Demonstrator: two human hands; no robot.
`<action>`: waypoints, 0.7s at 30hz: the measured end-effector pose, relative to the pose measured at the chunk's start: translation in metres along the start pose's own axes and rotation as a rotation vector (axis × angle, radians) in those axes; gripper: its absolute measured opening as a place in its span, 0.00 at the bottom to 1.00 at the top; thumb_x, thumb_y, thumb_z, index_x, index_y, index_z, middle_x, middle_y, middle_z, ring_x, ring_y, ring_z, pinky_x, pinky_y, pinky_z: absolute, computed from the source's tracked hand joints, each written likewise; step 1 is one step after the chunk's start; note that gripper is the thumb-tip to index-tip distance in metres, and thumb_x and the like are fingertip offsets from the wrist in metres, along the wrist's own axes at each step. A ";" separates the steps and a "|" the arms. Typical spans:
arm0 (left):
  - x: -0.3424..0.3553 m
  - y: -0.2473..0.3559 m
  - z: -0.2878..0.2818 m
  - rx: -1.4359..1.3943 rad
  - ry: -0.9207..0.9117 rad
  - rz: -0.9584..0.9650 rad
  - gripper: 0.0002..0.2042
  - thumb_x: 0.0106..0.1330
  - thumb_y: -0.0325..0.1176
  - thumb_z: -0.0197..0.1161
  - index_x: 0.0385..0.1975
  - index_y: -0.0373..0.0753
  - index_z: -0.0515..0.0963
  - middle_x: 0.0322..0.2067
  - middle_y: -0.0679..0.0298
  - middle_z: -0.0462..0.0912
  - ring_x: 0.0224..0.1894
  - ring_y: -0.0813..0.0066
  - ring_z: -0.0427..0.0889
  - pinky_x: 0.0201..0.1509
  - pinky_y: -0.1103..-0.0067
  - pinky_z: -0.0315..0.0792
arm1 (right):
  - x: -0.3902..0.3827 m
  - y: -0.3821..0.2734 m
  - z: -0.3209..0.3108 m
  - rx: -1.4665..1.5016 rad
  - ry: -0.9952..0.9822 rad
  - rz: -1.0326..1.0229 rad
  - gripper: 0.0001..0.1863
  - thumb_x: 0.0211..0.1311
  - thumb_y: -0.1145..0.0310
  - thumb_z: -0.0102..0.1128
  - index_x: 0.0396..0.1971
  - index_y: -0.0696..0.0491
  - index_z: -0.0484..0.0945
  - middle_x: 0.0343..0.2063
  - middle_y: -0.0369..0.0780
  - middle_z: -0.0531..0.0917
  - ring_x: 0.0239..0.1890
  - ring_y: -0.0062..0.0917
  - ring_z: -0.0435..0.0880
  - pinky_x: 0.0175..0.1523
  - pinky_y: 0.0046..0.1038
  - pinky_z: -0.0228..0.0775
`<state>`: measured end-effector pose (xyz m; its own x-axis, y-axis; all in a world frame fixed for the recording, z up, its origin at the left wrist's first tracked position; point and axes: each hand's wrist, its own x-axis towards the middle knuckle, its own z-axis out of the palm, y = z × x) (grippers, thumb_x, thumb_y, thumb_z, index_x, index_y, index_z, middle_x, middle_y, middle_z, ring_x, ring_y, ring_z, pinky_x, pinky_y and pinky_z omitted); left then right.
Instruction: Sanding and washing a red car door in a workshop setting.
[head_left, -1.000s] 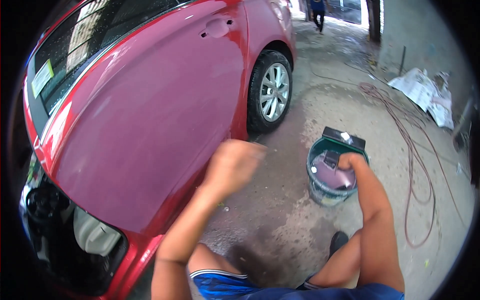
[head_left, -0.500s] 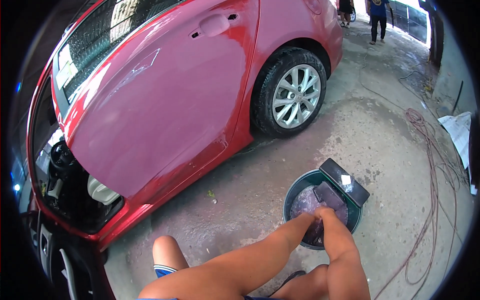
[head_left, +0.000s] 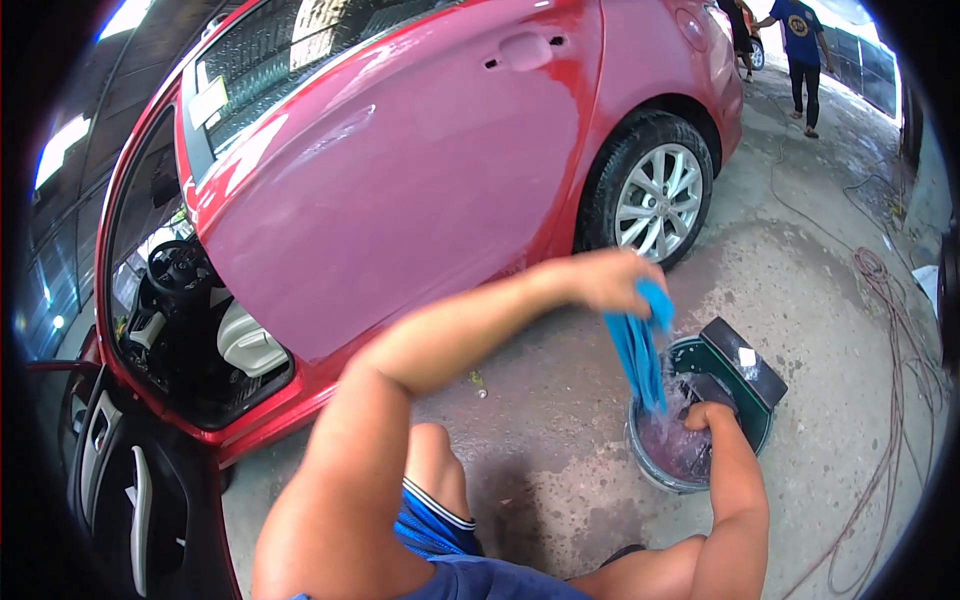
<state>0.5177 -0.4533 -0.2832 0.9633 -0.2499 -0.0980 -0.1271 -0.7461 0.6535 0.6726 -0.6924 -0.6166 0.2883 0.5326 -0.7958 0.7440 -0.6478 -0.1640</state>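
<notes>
My left hand (head_left: 612, 281) is raised above and to the left of a dark green bucket (head_left: 642, 468), closed on a wet blue cloth (head_left: 634, 350). The cloth hangs in folds, and water runs off it into the bucket. Inside the bucket, my right hand (head_left: 708, 414) is low over the murky pinkish water (head_left: 672, 446), its fingers curled beside a dark block-shaped thing (head_left: 716, 388). What those fingers hold, if anything, is hidden. A flat black box-like piece (head_left: 744, 362) with a white square on it leans across the bucket's far right rim.
A red car stands at the left; its rear door (head_left: 400, 190) is covered in dull pink. The front door (head_left: 130, 500) hangs open. Near the bucket is the rear wheel (head_left: 660, 200). Reddish hoses (head_left: 890, 330) lie along the right; two people (head_left: 803, 60) walk far off.
My left hand has come up out of the bucket with the blue cloth and moved left. My right hand stays in the bucket. The view has shifted, with the car farther right in it.
</notes>
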 end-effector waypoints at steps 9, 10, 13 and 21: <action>-0.107 0.125 -0.378 1.243 0.633 -0.306 0.20 0.63 0.45 0.65 0.50 0.39 0.84 0.50 0.44 0.85 0.63 0.54 0.77 0.68 0.63 0.68 | -0.023 0.019 0.024 0.097 0.088 0.173 0.29 0.57 0.65 0.53 0.59 0.62 0.80 0.64 0.51 0.78 0.68 0.39 0.76 0.70 0.35 0.67; -0.102 0.128 -0.377 1.333 0.708 -0.390 0.25 0.49 0.40 0.70 0.51 0.43 0.84 0.53 0.43 0.83 0.65 0.57 0.75 0.67 0.62 0.70 | -0.023 0.026 0.031 0.091 0.095 0.170 0.29 0.57 0.66 0.52 0.58 0.62 0.80 0.64 0.51 0.78 0.68 0.39 0.76 0.70 0.35 0.67; -0.132 0.061 -0.378 1.827 0.757 -0.380 0.27 0.63 0.53 0.65 0.63 0.58 0.78 0.71 0.55 0.68 0.72 0.53 0.67 0.66 0.42 0.69 | -0.022 0.017 0.035 0.160 0.222 0.180 0.27 0.57 0.66 0.53 0.56 0.62 0.81 0.62 0.53 0.79 0.66 0.41 0.78 0.69 0.37 0.69; -0.184 -0.099 -0.298 1.780 0.629 -0.328 0.29 0.70 0.62 0.55 0.70 0.63 0.70 0.76 0.65 0.61 0.80 0.60 0.49 0.78 0.39 0.40 | -0.049 0.043 0.068 0.199 0.253 0.263 0.28 0.57 0.66 0.54 0.56 0.65 0.80 0.60 0.57 0.78 0.65 0.45 0.78 0.70 0.37 0.69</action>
<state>0.4237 -0.1501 -0.1063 0.8785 -0.0664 0.4731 0.3842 -0.4902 -0.7823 0.6498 -0.7839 -0.6239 0.6105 0.4360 -0.6612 0.5014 -0.8590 -0.1035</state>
